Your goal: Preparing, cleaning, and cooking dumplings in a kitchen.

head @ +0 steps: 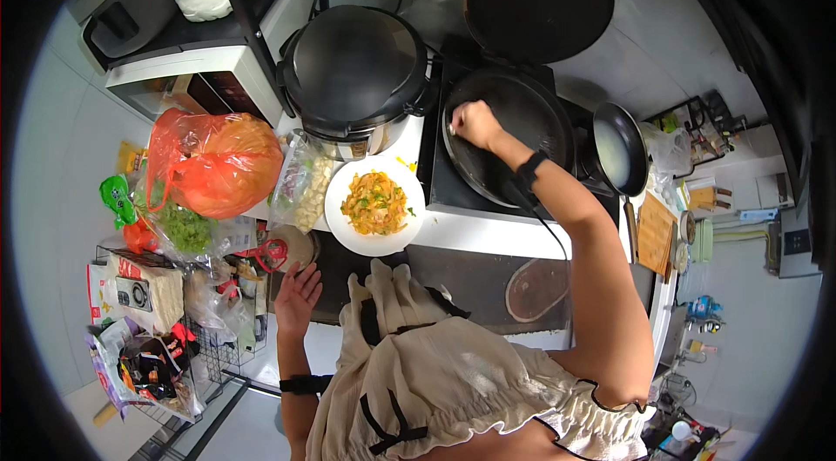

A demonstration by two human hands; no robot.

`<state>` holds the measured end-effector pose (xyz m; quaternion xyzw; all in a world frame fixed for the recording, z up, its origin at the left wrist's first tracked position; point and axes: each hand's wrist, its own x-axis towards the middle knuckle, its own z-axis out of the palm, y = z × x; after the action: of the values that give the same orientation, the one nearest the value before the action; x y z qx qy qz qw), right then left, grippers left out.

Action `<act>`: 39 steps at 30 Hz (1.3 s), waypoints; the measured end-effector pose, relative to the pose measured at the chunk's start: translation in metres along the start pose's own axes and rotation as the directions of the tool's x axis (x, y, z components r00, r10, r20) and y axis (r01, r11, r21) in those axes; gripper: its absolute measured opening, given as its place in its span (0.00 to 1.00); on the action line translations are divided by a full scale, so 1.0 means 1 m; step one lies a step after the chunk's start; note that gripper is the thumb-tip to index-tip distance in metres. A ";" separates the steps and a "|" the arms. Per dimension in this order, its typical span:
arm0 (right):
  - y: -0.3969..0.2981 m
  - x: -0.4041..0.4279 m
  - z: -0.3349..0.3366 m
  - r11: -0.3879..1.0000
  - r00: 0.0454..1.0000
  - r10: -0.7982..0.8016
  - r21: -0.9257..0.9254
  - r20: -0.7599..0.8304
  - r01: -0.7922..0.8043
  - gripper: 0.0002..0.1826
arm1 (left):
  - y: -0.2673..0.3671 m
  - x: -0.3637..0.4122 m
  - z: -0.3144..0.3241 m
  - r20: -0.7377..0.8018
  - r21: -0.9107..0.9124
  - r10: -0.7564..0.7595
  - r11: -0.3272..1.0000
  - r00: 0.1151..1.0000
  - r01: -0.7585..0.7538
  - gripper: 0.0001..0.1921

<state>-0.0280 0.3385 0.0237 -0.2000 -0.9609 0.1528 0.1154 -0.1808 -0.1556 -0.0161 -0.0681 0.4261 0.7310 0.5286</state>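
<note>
My right hand [475,125] is curled into a fist inside a large black pan [516,154] on the stovetop, near the pan's left side. A small white piece [452,129] shows at its fingertips; what it is cannot be made out. The pan's dark inside has a wet sheen. My left hand [300,296] is low at the counter's front edge, palm up with fingers apart, holding nothing. Just beyond its fingertips is a jar-like container [299,245] with a red handle or strap. A white plate [339,226] of cooked shredded food [375,203] with green bits stands between my hands.
A small frying pan [614,144] with pale contents sits right of the large pan. Behind stand an electric pressure cooker [356,69] and a round black disc [539,0]. Leftward are a bag of pale chunks [307,190], a red plastic bag [215,164] and a microwave [196,85]. Wooden cutting boards [655,232] are right.
</note>
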 end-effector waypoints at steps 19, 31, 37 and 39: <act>-0.009 0.005 -0.023 0.923 0.954 0.277 0.306 -0.115 -0.231 0.08 | 0.000 0.010 0.014 0.005 0.026 -0.023 0.999 1.000 0.023 0.22; -0.003 -0.088 -0.103 0.954 0.749 0.026 0.207 0.662 -0.216 0.09 | -0.003 0.034 0.015 0.042 0.031 -0.058 0.998 0.997 0.057 0.22; 0.094 -0.019 -0.058 0.850 0.904 0.418 0.310 0.096 -0.426 0.07 | -0.003 0.029 0.035 0.023 0.053 -0.047 0.998 0.999 0.046 0.23; 0.106 0.003 -0.047 0.866 0.889 0.458 0.237 -0.024 -0.440 0.06 | -0.004 0.023 0.035 -0.008 0.055 -0.038 0.998 0.999 0.038 0.23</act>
<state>0.0195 0.4444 0.0314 -0.4094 -0.8590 0.2752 0.1368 -0.1757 -0.1147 -0.0091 -0.0642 0.4466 0.7086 0.5425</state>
